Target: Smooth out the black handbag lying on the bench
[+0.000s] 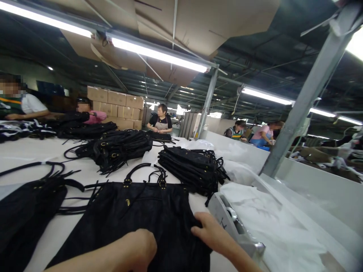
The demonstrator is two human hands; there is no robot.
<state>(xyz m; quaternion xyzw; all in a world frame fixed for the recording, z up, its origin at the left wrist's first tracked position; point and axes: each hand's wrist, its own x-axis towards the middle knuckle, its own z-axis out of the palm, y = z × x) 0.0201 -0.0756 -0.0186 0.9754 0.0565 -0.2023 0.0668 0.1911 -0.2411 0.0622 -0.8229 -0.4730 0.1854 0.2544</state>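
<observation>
A black handbag (141, 219) lies flat on the white table (25, 155). The left hand (140, 247), fingers hidden, and the open right hand (208, 228) both rest on its near edge. Stacks of bags (193, 166) sit farther back.

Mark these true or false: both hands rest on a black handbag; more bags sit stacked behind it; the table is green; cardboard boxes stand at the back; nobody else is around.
1. Both hands, left hand and right hand, rest on the flat black leather handbag: true.
2. A stack of black bags lies behind it: true.
3. The table is green: false, it is white.
4. Brown cardboard boxes stand at the back: true.
5. Nobody else is present: false, several people sit around.
</observation>
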